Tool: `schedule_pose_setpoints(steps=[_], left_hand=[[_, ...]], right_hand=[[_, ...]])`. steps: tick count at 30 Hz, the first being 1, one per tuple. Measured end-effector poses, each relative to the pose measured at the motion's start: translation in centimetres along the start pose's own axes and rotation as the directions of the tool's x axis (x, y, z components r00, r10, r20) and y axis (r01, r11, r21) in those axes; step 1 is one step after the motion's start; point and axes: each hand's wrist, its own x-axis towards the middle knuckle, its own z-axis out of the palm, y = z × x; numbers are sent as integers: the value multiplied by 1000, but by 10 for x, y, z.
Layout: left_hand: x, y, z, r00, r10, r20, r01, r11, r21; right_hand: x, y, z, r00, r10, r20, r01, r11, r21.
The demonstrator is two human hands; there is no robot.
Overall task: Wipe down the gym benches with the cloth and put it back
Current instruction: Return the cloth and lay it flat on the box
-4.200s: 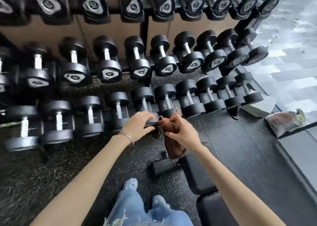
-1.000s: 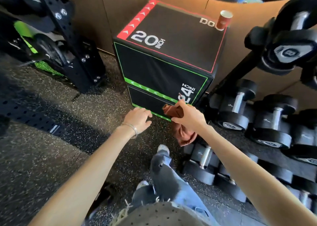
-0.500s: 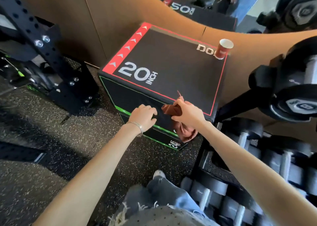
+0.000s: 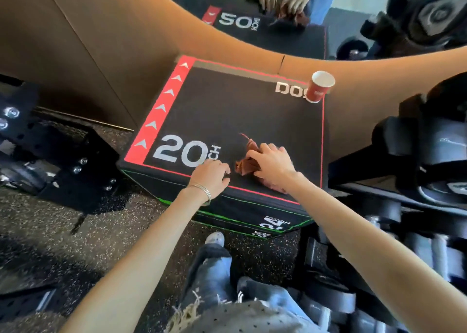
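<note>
A brown cloth (image 4: 246, 164) lies bunched on top of a black plyo box (image 4: 227, 110) marked "20 INCH". My right hand (image 4: 271, 163) rests on the cloth with its fingers closed over it, pressing it onto the box near the front right. My left hand (image 4: 211, 174) sits just left of the cloth at the box's front edge, fingers curled, holding nothing. Most of the cloth is hidden under my right hand. No gym bench is in view.
A red paper cup (image 4: 319, 87) stands on the box's far right corner. A dumbbell rack (image 4: 414, 181) fills the right side. A black steel rig (image 4: 50, 155) stands on the left. A wall mirror (image 4: 278, 16) is behind the box. My legs are below.
I turned from the dumbbell rack and walked up to the plyo box. My right hand lifted the cloth from in front of the box's side onto its top. My left hand followed.
</note>
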Motion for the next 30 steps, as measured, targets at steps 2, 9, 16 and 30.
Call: schedule_pose_setpoints(steps=[2, 9, 16, 30], left_hand=[[21, -11, -6, 999, 30, 15, -31, 1000, 8], [81, -32, -16, 992, 107, 70, -109, 994, 26], [118, 2, -3, 981, 171, 92, -168, 985, -29], [147, 22, 5, 924, -97, 369, 295, 797, -528]], right_hand=[[9, 1, 7, 996, 45, 75, -47, 999, 22], [10, 27, 14, 937, 344, 56, -323, 799, 508], [6, 67, 29, 763, 522, 381, -646, 620, 445], [24, 88, 24, 773, 410, 484, -634, 470, 614]])
